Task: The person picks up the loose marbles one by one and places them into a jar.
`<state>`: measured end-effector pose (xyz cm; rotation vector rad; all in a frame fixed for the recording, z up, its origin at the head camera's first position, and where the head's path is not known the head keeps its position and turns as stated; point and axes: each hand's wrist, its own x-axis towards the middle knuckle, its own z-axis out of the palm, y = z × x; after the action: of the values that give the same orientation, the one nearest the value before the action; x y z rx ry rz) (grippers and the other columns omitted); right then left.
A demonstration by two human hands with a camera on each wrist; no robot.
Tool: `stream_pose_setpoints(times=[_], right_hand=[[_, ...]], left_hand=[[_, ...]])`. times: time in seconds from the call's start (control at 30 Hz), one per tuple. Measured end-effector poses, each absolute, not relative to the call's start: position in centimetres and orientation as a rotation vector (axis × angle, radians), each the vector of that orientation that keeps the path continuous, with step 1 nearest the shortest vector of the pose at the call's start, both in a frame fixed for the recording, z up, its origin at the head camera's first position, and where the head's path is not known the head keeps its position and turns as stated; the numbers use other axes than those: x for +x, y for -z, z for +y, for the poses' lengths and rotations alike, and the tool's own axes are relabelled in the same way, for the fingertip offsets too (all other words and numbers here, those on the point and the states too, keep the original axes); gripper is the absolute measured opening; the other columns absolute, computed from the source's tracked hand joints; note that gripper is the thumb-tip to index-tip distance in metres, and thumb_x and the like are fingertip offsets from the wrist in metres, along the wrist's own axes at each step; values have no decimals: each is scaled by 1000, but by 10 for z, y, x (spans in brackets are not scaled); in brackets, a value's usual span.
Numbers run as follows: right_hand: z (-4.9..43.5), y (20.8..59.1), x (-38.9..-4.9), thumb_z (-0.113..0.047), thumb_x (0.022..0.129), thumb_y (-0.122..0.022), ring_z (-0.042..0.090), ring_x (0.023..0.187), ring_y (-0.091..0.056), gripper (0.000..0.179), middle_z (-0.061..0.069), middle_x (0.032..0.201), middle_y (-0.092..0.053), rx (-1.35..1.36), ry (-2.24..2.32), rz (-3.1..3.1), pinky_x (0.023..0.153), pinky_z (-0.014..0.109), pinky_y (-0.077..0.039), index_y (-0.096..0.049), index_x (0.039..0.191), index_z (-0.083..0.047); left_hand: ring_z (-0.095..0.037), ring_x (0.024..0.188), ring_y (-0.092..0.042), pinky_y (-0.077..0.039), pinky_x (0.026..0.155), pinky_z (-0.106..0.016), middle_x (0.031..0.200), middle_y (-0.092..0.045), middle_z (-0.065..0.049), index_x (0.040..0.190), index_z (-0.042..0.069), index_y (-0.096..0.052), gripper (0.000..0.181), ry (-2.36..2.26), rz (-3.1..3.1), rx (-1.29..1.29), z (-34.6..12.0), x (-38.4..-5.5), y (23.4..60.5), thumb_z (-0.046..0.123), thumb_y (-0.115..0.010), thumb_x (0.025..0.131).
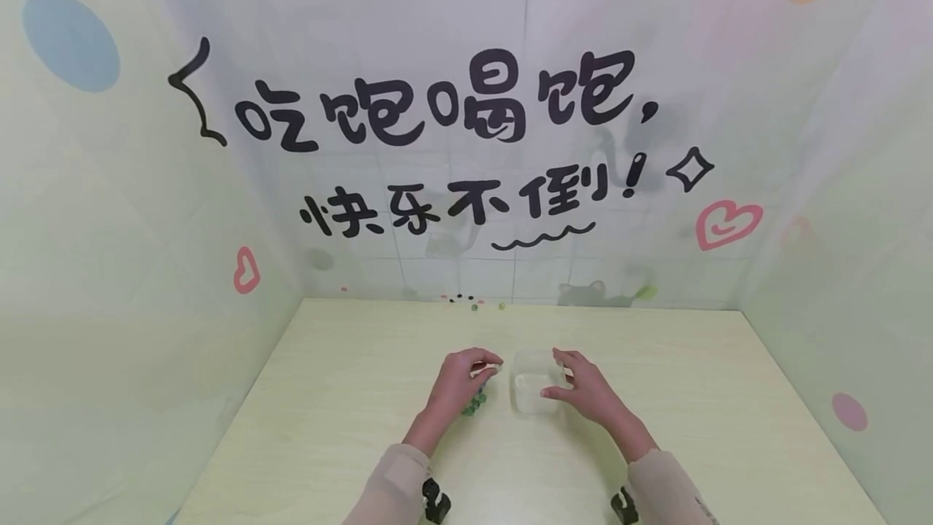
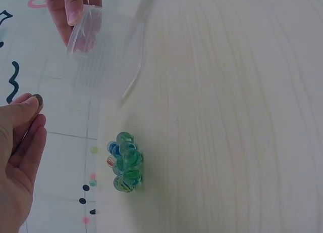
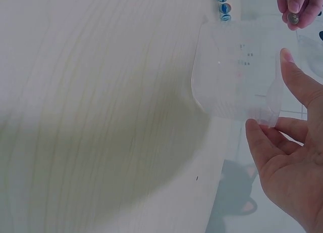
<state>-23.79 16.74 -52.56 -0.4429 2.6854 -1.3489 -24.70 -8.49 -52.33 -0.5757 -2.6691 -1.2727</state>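
Between thumb and fingertips, my left hand (image 1: 461, 379) pinches a single glass marble (image 3: 292, 18); it looks brownish in the right wrist view. A clear plastic box (image 1: 534, 397) stands on the table just right of that hand, apart from it. My right hand (image 1: 592, 392) holds the box at its right side, fingers and thumb spread along the rim and wall, as the right wrist view shows. Below the left hand a cluster of glass marbles (image 2: 128, 165), mostly green with some blue, lies on the tabletop. I cannot make out any marbles inside the box.
The pale wooden table (image 1: 328, 395) reaches back to a printed curtain (image 1: 452, 168) with dark lettering, which also encloses the left and right sides. Black mounts (image 1: 436, 501) are worn at both wrists.
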Motion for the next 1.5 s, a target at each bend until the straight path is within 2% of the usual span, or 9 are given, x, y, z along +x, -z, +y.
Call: stream_pose_setpoints(times=[0.43,0.73,1.5], right_hand=[[167,524,-237,-20,85,-79,47,132,-48,79,31,140,-48,-426,1351,2701,105,50,-49,-38,144,13],[166,524,-236,-18,85,-79,46,132,-48,78,31,140,-49,-418,1352,2714,105,50,-50,-39,144,13],[166,526,-236,-16,86,-78,47,134,-46,77,30,142,-47,-411,1359,2703,106,51,-49,-38,145,12]], left_hand=[[-19,97,-72,-61,83,-27,104,-77,-4,103,11,-76,15,1250,-2649,-617,-72,-246,521,8,-72,90],[-19,100,-72,-61,88,-30,105,-77,-2,104,12,-76,15,1200,-2673,-642,-63,-246,521,9,-71,90],[-17,102,-71,-60,91,-29,105,-77,0,106,13,-75,16,1203,-2703,-655,-50,-243,519,10,-71,91]])
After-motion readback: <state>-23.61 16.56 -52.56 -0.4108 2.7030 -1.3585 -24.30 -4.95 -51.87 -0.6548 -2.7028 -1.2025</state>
